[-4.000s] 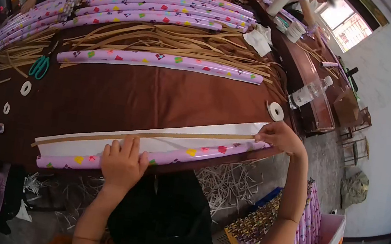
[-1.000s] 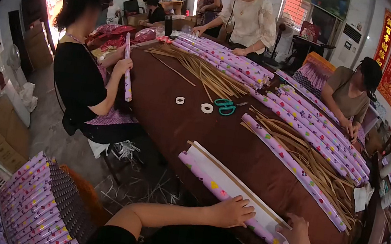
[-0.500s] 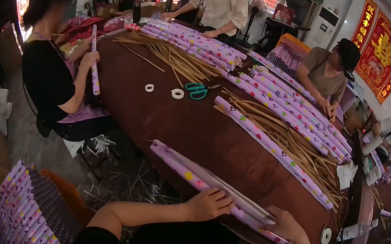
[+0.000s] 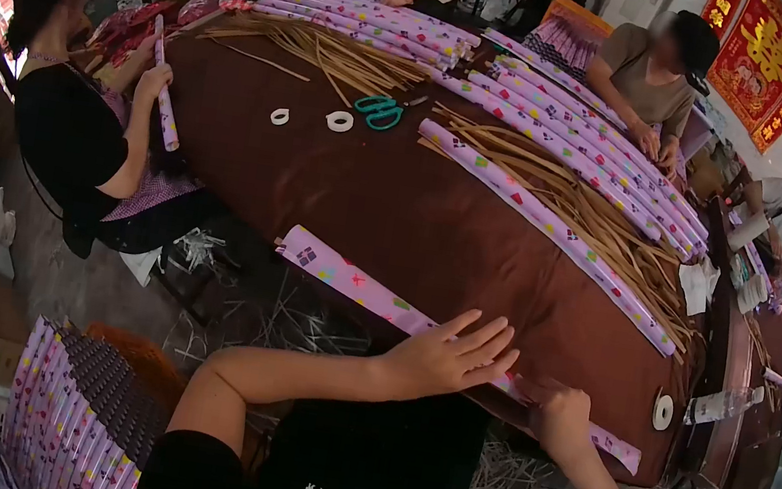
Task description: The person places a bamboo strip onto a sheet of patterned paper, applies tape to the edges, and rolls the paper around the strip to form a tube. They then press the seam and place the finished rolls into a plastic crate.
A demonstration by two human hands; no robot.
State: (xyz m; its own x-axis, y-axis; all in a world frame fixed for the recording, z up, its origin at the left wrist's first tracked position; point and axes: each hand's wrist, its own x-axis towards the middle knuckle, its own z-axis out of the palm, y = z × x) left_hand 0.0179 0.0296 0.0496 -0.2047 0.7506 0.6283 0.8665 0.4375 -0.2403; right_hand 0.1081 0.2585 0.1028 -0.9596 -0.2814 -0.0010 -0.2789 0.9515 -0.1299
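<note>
A lilac patterned roll of wrapping paper [image 4: 355, 283] lies along the near table edge, closed into a tube, with thin strip ends poking from its left end. My left hand [image 4: 440, 358] rests over the roll's middle, fingers stretched and spread, gripping nothing. Farther right along the same roll is my right hand [image 4: 562, 420], its fingers curled down onto the paper. Its fingertips are partly hidden and a little blurred. The roll's right end [image 4: 618, 451] sticks out beyond that hand.
Another patterned roll [image 4: 545, 229] lies beside brown strips [image 4: 598, 215]. Teal scissors [image 4: 377, 112] and white tape rolls [image 4: 340, 121] sit on the brown tablecloth [image 4: 252, 158]. Finished rolls [image 4: 83, 411] fill a crate at lower left. A person [image 4: 76, 117] works at left, others across the table.
The paper, open along its length before, is now rolled into a tube. My left hand has opened and shifted slightly right and up; my right hand has curled over. The camera view tilted down.
</note>
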